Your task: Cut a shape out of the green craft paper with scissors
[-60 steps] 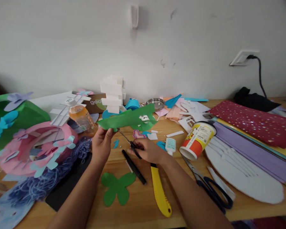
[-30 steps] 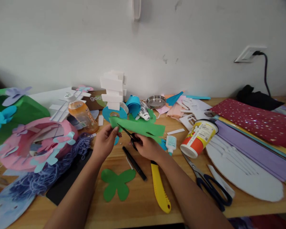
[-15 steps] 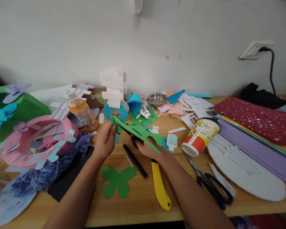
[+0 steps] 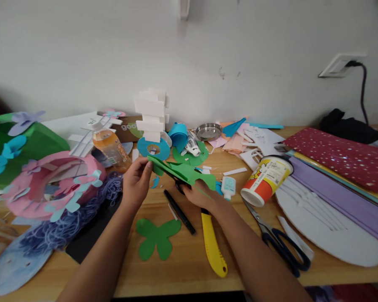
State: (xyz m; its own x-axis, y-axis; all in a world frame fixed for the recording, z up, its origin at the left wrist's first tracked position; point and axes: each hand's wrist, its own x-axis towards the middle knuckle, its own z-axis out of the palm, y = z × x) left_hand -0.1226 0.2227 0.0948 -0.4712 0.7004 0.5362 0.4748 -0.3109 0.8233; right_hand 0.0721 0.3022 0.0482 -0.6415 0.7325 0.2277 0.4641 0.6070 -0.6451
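Left hand pinches green paper taut above the table; right hand, closed on small scissors, cuts beneath it.

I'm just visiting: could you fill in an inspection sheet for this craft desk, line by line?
Surface: wooden table, crowded.
Job's things: green paper held up; small scissors at it, mostly hidden.
Clutter: green cut-out, black pen, yellow knife, big scissors, cup on its side, glue bottle, orange bottle.
Grippers: left hand pinches the paper; right hand grips the small scissors.
Cables: black cable in a wall socket.
Surroundings: white wall.
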